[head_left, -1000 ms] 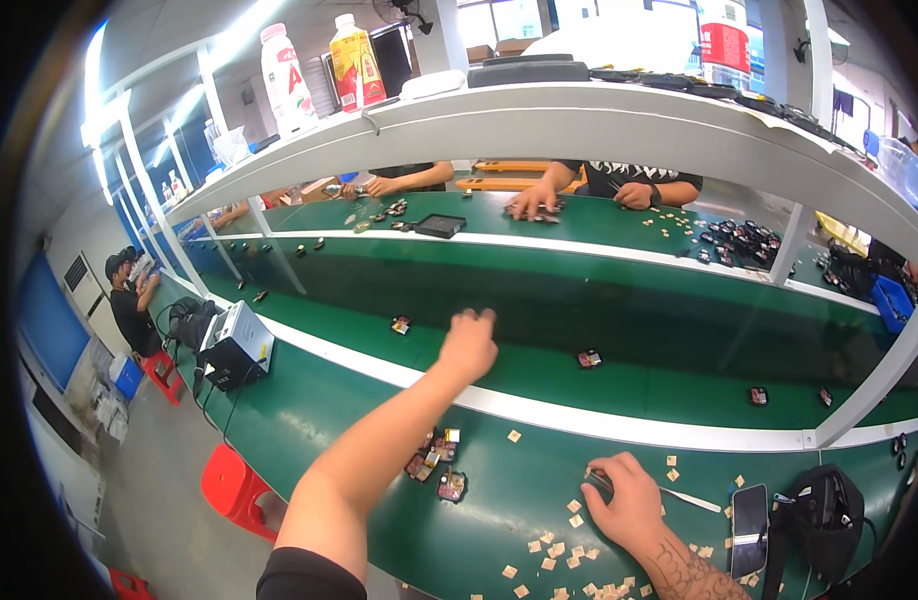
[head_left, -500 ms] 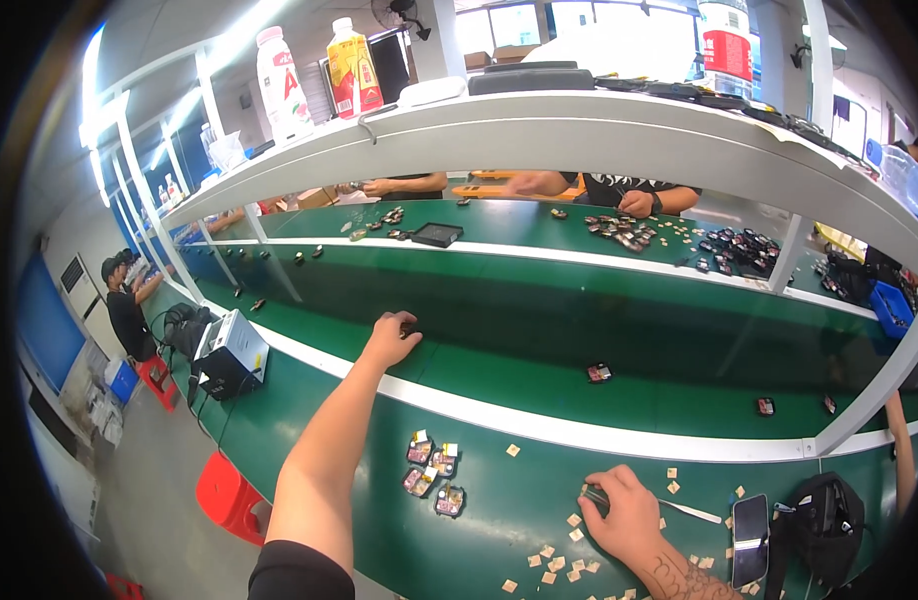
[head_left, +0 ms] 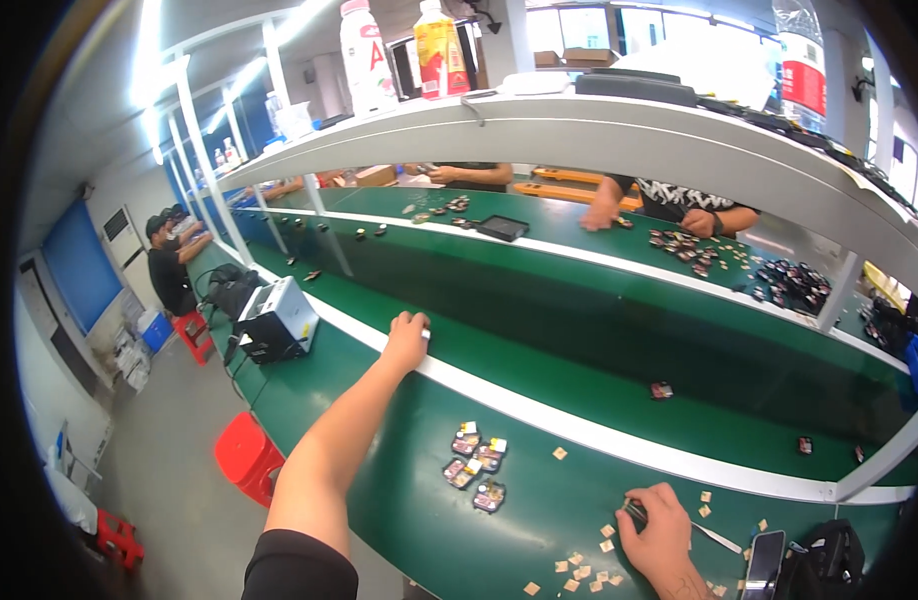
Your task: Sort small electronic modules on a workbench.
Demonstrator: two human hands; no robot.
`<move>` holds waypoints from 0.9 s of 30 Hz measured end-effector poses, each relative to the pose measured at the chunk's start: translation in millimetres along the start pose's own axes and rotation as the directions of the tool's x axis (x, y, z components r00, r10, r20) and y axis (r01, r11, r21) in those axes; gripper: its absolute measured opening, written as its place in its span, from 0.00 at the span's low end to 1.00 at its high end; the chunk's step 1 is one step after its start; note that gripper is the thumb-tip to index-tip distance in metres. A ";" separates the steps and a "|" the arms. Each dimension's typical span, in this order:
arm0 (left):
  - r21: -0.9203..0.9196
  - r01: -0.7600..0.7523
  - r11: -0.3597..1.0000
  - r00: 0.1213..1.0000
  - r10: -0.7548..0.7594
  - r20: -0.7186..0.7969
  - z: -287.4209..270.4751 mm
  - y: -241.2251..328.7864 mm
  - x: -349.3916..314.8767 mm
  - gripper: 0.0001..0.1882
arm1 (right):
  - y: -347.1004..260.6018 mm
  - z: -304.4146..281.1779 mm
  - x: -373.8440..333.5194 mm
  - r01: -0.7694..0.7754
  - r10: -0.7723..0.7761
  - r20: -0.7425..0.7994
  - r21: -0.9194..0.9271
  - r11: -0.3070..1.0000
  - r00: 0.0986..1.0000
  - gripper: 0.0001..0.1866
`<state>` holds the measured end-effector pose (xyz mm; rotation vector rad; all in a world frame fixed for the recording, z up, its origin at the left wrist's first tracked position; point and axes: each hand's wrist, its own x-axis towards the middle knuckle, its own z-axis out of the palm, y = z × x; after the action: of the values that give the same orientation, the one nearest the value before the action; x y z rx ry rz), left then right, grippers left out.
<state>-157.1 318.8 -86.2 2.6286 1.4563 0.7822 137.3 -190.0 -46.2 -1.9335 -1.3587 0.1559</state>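
Note:
My left hand [head_left: 409, 341], arm stretched out, is over the white rail beside the green belt. Its fingers are curled, with a small pale edge showing at the fingertips; most of what they hold is hidden. My right hand [head_left: 655, 527] is closed round a pair of tweezers [head_left: 717, 538], whose pale end sticks out to the right, low over the green table [head_left: 419, 500]. Between my hands several small black modules with pale labels [head_left: 488, 495] lie grouped. Small square beige pieces [head_left: 579, 573] are scattered around my right hand.
A phone [head_left: 765, 562] and black bag [head_left: 829, 555] lie at the right. A black-and-white box device [head_left: 279, 320] stands at the left. Single modules [head_left: 661, 390] lie on the belt [head_left: 569, 350]. An overhead shelf [head_left: 579, 118] crosses above. Co-workers' hands [head_left: 701, 222] are across the belt.
My left hand has drawn back from the belt to the rail. My right hand stays low over the table with the tweezers. The whole view has shifted, moving the scene rightward.

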 end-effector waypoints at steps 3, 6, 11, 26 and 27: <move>0.079 0.140 0.987 0.988 -0.135 -0.069 -32.5 -82.2 -36.6 0.16 | -5.7 -0.4 1.0 -0.009 0.009 0.018 0.012 1.000 1.000 0.13; 0.105 0.174 0.979 0.972 -0.153 -0.180 -68.9 -140.7 -81.8 0.16 | -9.4 -0.6 3.7 -0.001 0.001 0.004 0.000 1.000 1.000 0.13; 0.184 0.321 0.929 0.938 -0.285 -0.200 -105.6 -189.9 -140.4 0.17 | -6.6 2.2 2.7 0.007 -0.007 0.008 -0.010 1.000 1.000 0.15; 0.574 0.378 0.727 0.923 -0.342 -0.175 -152.8 -94.5 -164.3 0.40 | -12.6 -2.5 2.4 -0.036 0.035 0.038 0.007 0.999 0.999 0.16; 0.563 0.264 0.783 0.965 -0.212 -0.157 -154.5 -71.5 -162.6 0.41 | -10.2 -0.4 3.0 -0.036 0.035 0.037 0.008 0.999 0.999 0.16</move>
<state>-352.1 196.5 -37.1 2.7158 2.3182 0.4756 131.0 -186.1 -38.5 -1.9571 -1.3458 0.2151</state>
